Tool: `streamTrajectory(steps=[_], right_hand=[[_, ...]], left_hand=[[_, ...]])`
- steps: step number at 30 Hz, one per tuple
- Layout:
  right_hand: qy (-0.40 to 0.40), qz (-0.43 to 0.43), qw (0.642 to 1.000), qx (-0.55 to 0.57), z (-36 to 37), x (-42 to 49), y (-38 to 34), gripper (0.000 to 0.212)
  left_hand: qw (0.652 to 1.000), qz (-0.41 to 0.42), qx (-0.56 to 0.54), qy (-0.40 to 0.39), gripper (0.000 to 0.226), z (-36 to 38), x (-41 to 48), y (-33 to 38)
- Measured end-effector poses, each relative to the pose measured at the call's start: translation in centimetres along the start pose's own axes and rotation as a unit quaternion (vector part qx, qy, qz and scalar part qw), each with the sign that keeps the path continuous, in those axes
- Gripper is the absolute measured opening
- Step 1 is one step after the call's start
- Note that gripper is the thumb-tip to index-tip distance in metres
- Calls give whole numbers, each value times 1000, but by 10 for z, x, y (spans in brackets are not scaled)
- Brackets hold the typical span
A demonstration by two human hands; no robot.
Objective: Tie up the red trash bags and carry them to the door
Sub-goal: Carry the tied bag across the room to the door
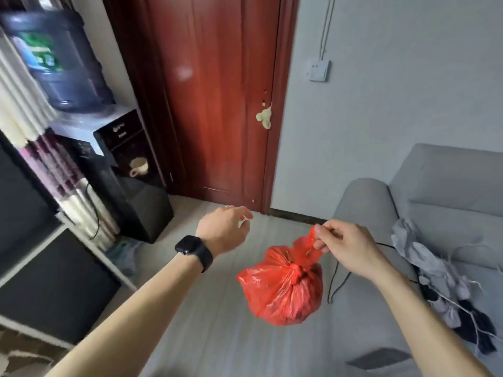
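Note:
A full red trash bag (283, 292), knotted at its neck, hangs in the air above the pale floor. My right hand (345, 248) pinches the bag's red handle loops just above the knot. My left hand (226, 229), with a black watch on the wrist, floats to the left of the bag with fingers loosely apart and nothing in it. The dark red door (217, 99) stands shut straight ahead, a little beyond both hands.
A water dispenser (130, 170) with a blue bottle (54, 61) stands left of the door. A white shelf unit (62, 229) with dark panels lines the left side. A grey sofa (435, 213) with a grey and black cloth fills the right.

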State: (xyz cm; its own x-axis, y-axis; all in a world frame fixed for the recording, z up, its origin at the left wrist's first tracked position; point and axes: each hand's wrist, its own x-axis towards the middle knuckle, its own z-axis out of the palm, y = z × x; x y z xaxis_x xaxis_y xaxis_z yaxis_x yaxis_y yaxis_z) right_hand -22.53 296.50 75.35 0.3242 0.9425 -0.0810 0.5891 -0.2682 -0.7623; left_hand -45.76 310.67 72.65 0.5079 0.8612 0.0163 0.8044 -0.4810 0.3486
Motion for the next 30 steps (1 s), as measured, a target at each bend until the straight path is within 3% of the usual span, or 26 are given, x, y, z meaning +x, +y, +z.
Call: streamTrajectory(steps=[8,17,23,30], right_hand=[[19,67,997,15,-35,189,39,25],[-20,138,990,-24,-24,426,181,27],[-100,271,957,-13,-9,545,271,26],[-65,394,917,18,36,667,427,29]], left_hand=[[997,61,-17,-53,29,36,237,22],[995,84,35,-46,30,148,483,28],[986,126,110,-3,45,222,618,25],[977,143,159,-1,83,329,763,28]])
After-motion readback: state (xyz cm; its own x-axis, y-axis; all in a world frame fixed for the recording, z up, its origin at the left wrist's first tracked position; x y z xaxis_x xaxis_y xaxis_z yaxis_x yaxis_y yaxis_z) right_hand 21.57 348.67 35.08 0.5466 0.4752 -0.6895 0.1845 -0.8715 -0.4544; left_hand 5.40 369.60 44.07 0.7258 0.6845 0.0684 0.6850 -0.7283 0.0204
